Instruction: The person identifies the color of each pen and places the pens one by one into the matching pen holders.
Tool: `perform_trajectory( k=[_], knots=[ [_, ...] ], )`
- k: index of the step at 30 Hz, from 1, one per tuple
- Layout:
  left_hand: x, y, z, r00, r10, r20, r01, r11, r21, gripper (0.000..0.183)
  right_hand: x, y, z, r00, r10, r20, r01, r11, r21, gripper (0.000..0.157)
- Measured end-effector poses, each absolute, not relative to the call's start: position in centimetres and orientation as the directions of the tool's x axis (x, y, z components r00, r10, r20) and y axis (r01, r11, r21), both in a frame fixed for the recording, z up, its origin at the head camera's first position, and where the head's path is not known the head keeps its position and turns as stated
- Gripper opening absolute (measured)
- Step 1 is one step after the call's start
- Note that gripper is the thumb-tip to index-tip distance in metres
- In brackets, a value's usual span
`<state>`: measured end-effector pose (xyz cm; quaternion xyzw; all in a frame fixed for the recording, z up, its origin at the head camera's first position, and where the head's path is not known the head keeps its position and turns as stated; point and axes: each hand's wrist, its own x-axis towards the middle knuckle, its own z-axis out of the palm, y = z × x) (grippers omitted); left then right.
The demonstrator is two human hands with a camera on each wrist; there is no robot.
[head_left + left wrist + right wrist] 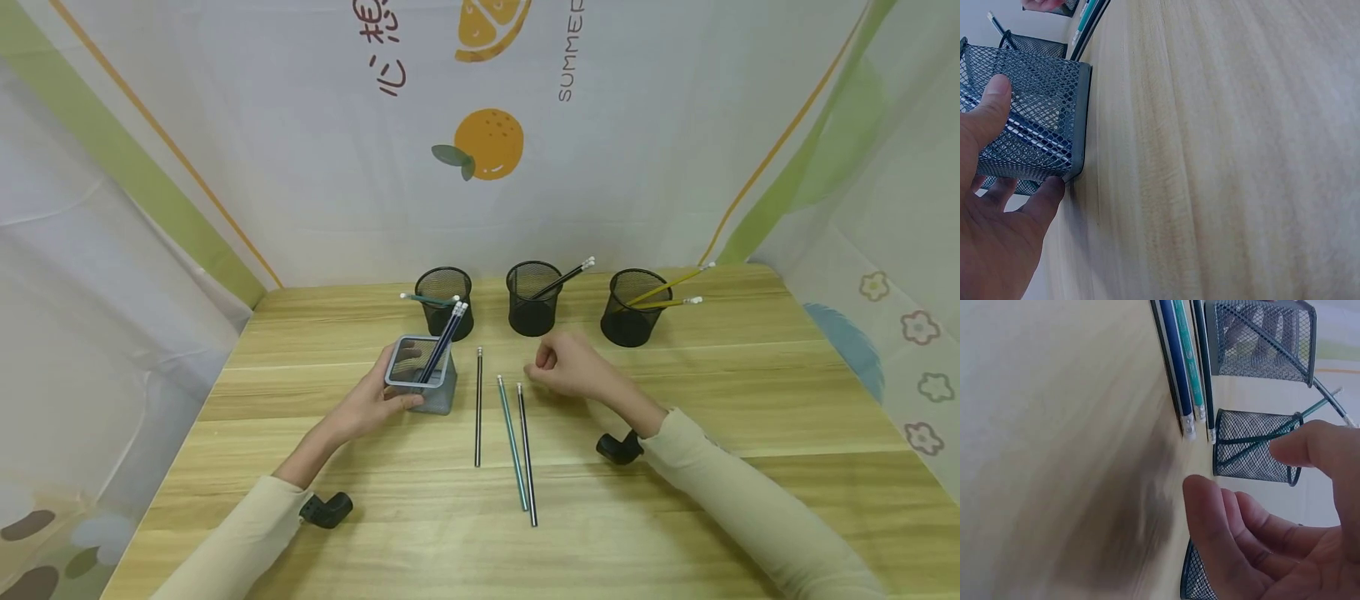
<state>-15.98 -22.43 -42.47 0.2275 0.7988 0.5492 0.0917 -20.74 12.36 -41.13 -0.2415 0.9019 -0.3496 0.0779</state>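
My left hand [367, 406] grips a grey square mesh pencil holder [437, 400], its thumb on the near side and fingers around the left and far sides. Dark blue pencils [444, 342] lean inside that holder. In the left wrist view the thumb lies across the holder's mesh wall [1041, 81]. My right hand [576, 365] hovers over the table with fingers bent and nothing in them; the right wrist view has its thumb and forefinger apart. Left of it lie a black pencil [478, 408], a green pencil [513, 446] and a dark blue pencil [527, 458].
Three round black mesh cups stand along the back: the left cup [448, 321] with green pencils, the middle cup [531, 317] with black pencils, the right cup [628, 327] with yellow pencils. A printed white curtain [337, 192] hangs behind the wooden table [360, 517].
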Motion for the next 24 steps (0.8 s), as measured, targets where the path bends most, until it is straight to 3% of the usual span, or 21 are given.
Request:
perform_trajectory(
  k=[12,24],
  knots=[
    [-16.1,-22.5,-42.6,-0.880,0.463,0.110,0.268,0.291,0.918,0.084,-18.9,11.9,-41.7,-0.857,-0.501,-0.118,-0.298,0.670,-0.679,0.025],
    [-16.0,-22.5,-42.7,-0.883,0.457,0.106,0.264,0.298,0.917,0.084,-17.9,10.4,-42.3,-0.881,-0.453,-0.134,-0.283,0.733,-0.618,0.032]
  ],
)
